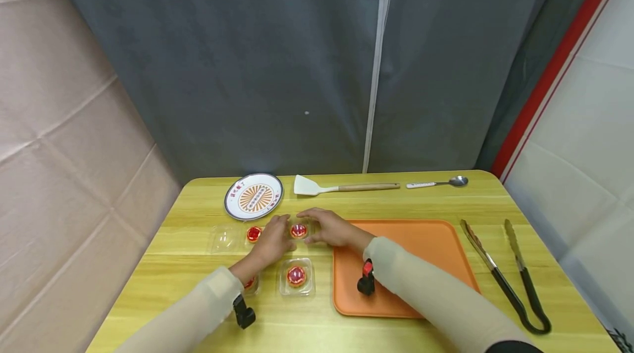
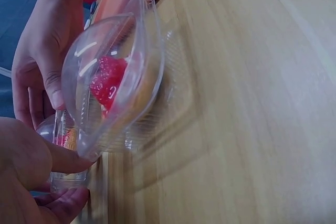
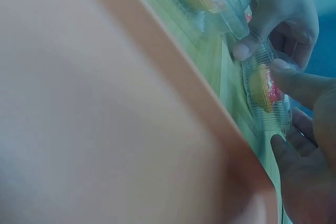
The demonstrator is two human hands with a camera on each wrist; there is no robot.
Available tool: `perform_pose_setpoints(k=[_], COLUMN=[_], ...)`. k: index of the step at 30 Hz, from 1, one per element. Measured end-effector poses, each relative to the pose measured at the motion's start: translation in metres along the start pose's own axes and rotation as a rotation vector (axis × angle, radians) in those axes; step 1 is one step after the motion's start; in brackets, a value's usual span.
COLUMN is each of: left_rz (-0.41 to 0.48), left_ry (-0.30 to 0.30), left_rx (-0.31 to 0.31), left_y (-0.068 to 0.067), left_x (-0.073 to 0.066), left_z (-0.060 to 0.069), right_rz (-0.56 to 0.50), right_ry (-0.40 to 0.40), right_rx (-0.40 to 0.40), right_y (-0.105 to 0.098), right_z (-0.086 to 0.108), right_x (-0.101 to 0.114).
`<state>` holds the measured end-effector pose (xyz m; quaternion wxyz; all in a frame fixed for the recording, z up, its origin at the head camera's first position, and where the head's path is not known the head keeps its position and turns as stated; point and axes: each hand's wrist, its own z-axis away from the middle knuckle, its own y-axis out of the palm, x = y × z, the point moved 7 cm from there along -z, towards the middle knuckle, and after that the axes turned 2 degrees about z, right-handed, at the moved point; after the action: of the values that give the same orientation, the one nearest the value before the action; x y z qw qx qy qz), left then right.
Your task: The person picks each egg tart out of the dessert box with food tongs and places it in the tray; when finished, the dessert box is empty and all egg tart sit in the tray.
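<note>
Both hands are at a clear plastic box holding a red-topped tart (image 1: 299,231), left of the tray. My left hand (image 1: 274,240) grips the box's left side, thumb and fingers at its edge. From the other side my right hand (image 1: 334,227) holds it, thumb and fingers spread across the box in the right wrist view. A second boxed tart (image 1: 296,276) sits nearer the front; its domed lid (image 2: 79,72) shows large in the left wrist view. Another red tart (image 1: 253,233) lies left of my left hand, beside a clear lid (image 1: 224,239). My left wrist partly hides one more tart (image 1: 250,283).
An orange tray (image 1: 396,298) lies under my right forearm. Black-handled tongs (image 1: 512,287) rest at the right. Along the back are a patterned plate (image 1: 238,207), a white spatula (image 1: 307,185) with a wooden handle, and a spoon (image 1: 458,181). Grey curtain (image 1: 277,66) hangs behind the table.
</note>
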<state>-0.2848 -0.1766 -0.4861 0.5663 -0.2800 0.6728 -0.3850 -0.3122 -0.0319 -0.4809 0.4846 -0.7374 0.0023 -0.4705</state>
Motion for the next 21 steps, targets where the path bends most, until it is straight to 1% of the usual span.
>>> perform_pose_setpoints(k=[9, 17, 21], left_rz=[-0.015, -0.012, -0.011], left_ry=[0.002, -0.015, -0.03], left_rx=[-0.005, 0.006, 0.02], left_y=[0.0, 0.0022, 0.0027], left_x=[-0.0016, 0.0006, 0.0009], left_z=[0.0014, 0.0005, -0.0003], right_rz=[0.053, 0.011, 0.019], right_ry=[-0.041, -0.021, -0.004], right_rx=[-0.026, -0.033, -0.035], right_y=[-0.0003, -0.0018, -0.0014], right_z=[-0.0008, -0.0021, -0.0017], right_x=[0.0029, -0.0005, -0.0009])
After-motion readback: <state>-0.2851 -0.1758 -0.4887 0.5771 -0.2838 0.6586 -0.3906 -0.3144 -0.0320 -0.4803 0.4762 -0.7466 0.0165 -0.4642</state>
